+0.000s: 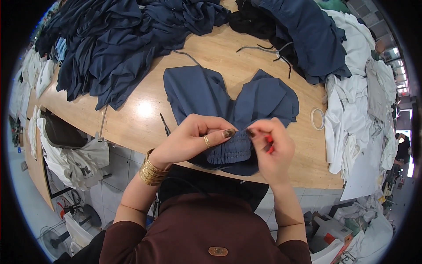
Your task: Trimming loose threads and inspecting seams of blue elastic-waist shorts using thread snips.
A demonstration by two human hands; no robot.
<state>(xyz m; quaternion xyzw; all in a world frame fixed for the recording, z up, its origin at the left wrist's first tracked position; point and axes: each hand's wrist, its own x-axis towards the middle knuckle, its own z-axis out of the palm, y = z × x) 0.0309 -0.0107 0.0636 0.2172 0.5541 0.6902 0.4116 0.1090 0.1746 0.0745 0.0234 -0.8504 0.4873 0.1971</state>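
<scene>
A pair of navy pants (pixel 198 90) lies on the table in front of me, its two leg parts spread toward the far side. Its gathered elastic waistband (pixel 228 152) is bunched up near the table's front edge. My left hand (pixel 193 136) pinches the cloth at the top of the waistband between thumb and fingers. Close beside it, my right hand (pixel 277 147) is closed, thumb and forefinger at the same spot on the cloth. A small red tool (pixel 269 141) shows inside the curled right fingers; its kind is mostly hidden. Gold bangles (pixel 152 169) circle my left wrist.
A slim black pointed tool (pixel 165 124) pokes out left of the pants. A tape roll (pixel 317 119) lies at the right. Navy garments (pixel 114 48) heap up far left, more navy cloth (pixel 307 39) with drawstrings (pixel 263 49) far right. White garments (pixel 347 101) line the right edge.
</scene>
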